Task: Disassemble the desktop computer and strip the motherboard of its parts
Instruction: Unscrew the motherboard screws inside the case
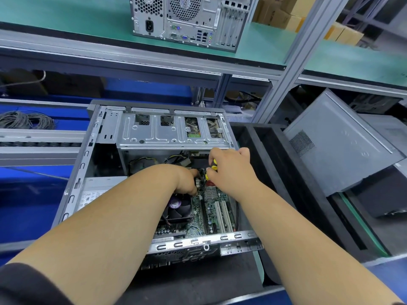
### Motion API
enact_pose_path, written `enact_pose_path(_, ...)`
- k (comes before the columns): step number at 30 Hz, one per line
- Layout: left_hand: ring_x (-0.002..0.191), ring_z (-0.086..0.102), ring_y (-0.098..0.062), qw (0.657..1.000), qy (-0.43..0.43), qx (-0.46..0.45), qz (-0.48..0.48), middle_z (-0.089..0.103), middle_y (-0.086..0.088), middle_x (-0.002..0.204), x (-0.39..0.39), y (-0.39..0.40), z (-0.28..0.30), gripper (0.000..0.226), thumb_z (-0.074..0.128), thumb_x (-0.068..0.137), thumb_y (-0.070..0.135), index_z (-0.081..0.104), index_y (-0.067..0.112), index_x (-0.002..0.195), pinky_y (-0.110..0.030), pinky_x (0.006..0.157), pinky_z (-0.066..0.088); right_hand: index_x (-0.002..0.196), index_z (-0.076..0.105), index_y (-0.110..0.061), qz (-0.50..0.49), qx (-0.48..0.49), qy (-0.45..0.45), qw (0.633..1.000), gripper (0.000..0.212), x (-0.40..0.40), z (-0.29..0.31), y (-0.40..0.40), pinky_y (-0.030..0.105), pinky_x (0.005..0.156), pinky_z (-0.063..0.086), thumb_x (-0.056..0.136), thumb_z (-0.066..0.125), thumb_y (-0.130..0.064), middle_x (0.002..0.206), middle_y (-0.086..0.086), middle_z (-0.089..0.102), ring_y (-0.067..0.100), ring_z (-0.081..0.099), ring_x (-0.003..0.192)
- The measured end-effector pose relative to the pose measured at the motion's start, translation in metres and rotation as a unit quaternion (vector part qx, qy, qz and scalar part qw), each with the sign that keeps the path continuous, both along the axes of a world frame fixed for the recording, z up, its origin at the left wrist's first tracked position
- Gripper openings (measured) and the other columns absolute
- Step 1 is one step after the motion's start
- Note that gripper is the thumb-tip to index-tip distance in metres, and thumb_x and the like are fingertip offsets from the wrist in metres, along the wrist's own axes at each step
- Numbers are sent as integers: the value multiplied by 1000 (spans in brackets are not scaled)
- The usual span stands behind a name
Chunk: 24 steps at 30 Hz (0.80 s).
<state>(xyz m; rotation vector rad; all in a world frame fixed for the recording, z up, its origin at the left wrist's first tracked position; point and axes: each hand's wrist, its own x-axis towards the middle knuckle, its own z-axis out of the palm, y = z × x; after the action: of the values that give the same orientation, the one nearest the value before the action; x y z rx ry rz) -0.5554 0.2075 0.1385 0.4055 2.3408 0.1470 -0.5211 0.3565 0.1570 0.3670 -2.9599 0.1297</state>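
Inside the open computer case (72,194), the right grip (229,170) grasps a yellow-black screwdriver (212,167); just left, the left grip (187,181) pinches something (hidden) above the motherboard (211,208).

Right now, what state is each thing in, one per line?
Case: on its side, panel off.
Motherboard: still mounted in the case.
Fan: still on the board.
Right hand: grips a screwdriver.
Left hand: fingers curled down at the board.
Tower: upright, closed, on the shelf.
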Motion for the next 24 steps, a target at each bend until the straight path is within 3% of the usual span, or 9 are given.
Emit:
enact_pose_path(15, 126, 45, -29, 1000, 0, 13, -5, 36, -8, 151, -1, -1, -2, 74, 55, 91, 35, 15, 28, 152, -36, 95, 39, 86, 50, -27, -24, -54, -2, 998, 7, 4, 5, -2, 40, 91, 30, 82, 54, -31, 61, -9, 45, 19, 47, 72)
enact_pose_path(18, 114, 52, -28, 1000, 13, 22, -11, 45, -8, 144, 0, 1, 0, 73, 59, 89, 34, 21, 28, 151, -33, 87, 43, 83, 51, -27, -38, -90, 10, 995, 6, 7, 8, -1, 40, 90, 31, 80, 55, -30, 60, -8, 46, 18, 47, 70)
enact_pose_path(22, 76, 52, -18, 997, 55, 50, -26, 58, -5, 125, 1, 1, 1, 64, 64, 86, 33, 37, 29, 144, -25, 61, 39, 78, 50, -28, -65, -183, 24, 981, 5, 12, 17, 2, 39, 90, 31, 76, 55, -27, 61, -6, 48, 16, 46, 69)
enact_pose_path(24, 90, 57, -19, 994, 79, 66, -27, 58, -3, 127, 1, -1, 1, 59, 66, 85, 36, 44, 28, 140, -24, 70, 40, 77, 50, -29, -68, -211, 27, 975, 4, 13, 22, 4, 39, 88, 33, 77, 54, -28, 65, -5, 52, 15, 46, 74)
